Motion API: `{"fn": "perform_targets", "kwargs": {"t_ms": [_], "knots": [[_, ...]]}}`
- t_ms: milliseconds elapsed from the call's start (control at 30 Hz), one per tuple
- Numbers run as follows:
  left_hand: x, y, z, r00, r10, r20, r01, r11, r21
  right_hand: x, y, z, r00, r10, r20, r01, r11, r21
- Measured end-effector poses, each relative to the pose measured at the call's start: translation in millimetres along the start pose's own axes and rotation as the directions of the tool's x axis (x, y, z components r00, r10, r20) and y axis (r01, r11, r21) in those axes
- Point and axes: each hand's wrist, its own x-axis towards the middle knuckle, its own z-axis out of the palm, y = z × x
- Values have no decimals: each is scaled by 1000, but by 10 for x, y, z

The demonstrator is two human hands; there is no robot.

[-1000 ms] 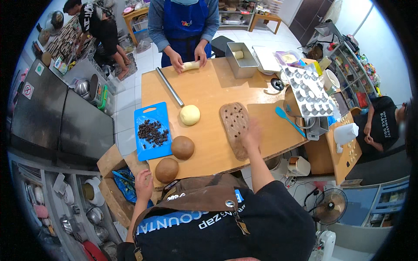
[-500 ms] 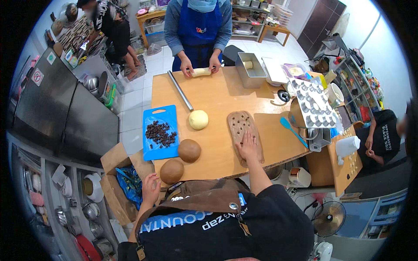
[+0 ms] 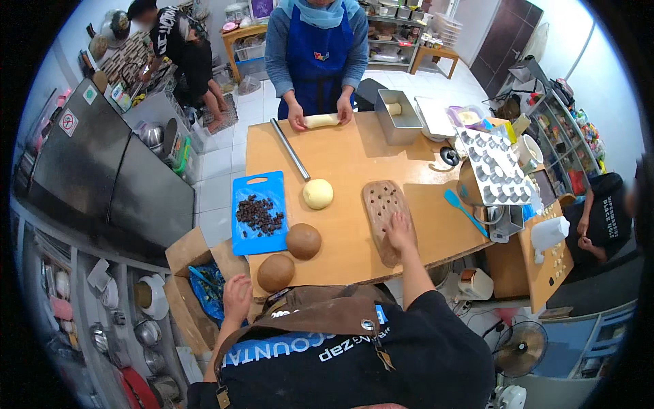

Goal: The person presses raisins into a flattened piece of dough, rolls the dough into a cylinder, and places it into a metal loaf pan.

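My right hand [image 3: 402,233] lies flat, fingers stretched, on an oblong sheet of brown dough [image 3: 379,204]. Small dark pieces dot the dough's far half; my palm and fingers cover part of its near half. My left hand [image 3: 238,297] is held off the table's near left edge, fingers loosely apart and holding nothing. Closest to it is a brown dough ball [image 3: 276,273], with a second brown ball [image 3: 303,241] just beyond. A pale yellow dough ball [image 3: 318,194] sits farther off. Left of these, a blue cutting board [image 3: 238,237] carries a heap of dark pieces [image 3: 259,215].
Across the table [image 3: 340,153], a person in a blue apron holds a pale dough roll [image 3: 321,121]. A metal rolling pin [image 3: 289,149] lies at left. Toward the right are a loaf tin [image 3: 400,126], a blue spatula [image 3: 466,213] and a muffin tray [image 3: 492,167]. An open carton [image 3: 178,290] stands by my left arm.
The whole view has shifted a little, so the table appears slightly lower and farther right. My right hand has slid slightly rightward on the dough sheet. My left hand stays near the same ball.
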Motion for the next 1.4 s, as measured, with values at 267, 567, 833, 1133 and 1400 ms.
{"fn": "perform_targets", "kwargs": {"t_ms": [267,567,833,1133,1400], "knots": [[-153,-67,-40,1000,-30,0,29,1000,4,-318,-144,-147,899,-43,-436,22,998,-53],[10,62,-34,998,-62,-12,62,998,-29,-5,24,-129,853,16,-521,-25,1000,-10],[-42,-60,-67,998,-10,-62,14,998,60,-106,-354,-365,929,-21,-369,17,1000,-14],[69,-39,-81,998,64,-26,-59,988,141,-351,-437,-100,952,-75,-296,39,991,-126],[658,-379,304,942,-222,251,85,884,460,-415,-303,99,953,-102,-284,99,995,-27]]}}
